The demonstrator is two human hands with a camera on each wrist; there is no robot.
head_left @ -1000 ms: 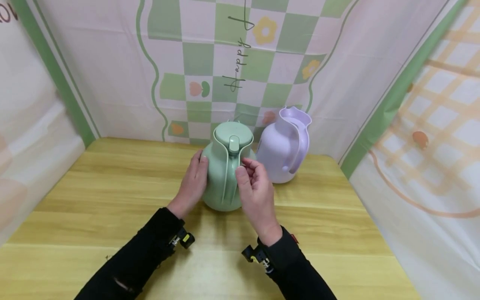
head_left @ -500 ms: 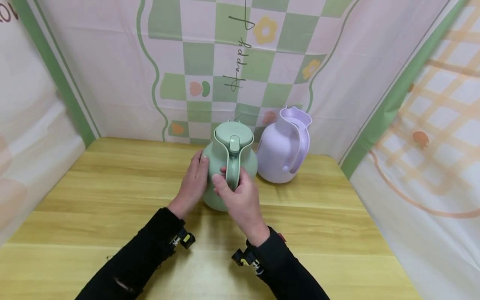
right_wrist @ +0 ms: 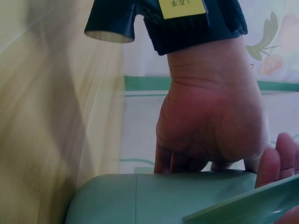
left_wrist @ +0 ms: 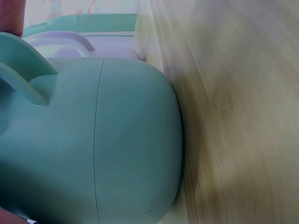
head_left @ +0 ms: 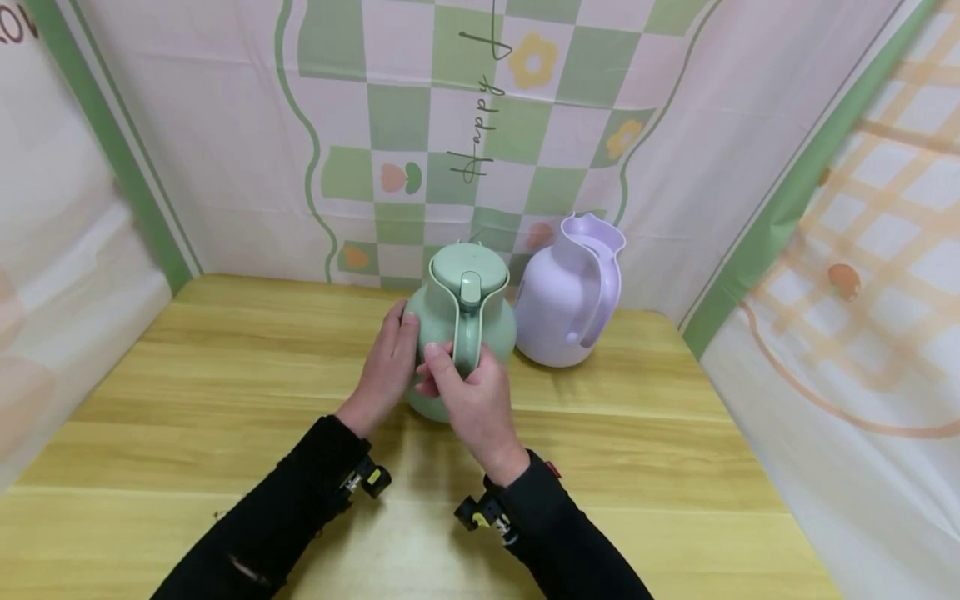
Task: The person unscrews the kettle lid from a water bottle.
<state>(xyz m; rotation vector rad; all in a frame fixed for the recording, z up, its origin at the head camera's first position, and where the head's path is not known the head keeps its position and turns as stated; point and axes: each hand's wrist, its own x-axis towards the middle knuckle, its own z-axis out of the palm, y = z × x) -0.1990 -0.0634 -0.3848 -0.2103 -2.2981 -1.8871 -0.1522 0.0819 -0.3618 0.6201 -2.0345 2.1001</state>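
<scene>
A light green thermos jug (head_left: 497,321) stands upright on the wooden table, its push-button lid (head_left: 469,265) on top. My right hand (head_left: 474,404) grips the jug's handle (head_left: 467,337), with the thumb on the near left side and the fingers curled round it. Against the jug's left side rests my left hand (head_left: 384,362), fingers extended along the body. The right wrist view shows the left palm (right_wrist: 210,116) close to the jug, its fingertips hidden behind it. In the left wrist view, the jug's rounded base (left_wrist: 140,140) meets the tabletop.
A lilac jug (head_left: 555,304) of similar shape stands just behind and right of the green one, its handle facing right. Patterned curtains (head_left: 401,117) hang behind and at both sides of the wooden table (head_left: 247,375).
My right hand has moved left and down from beside the handle and taken hold of it. The left hand and both jugs have stayed in place.
</scene>
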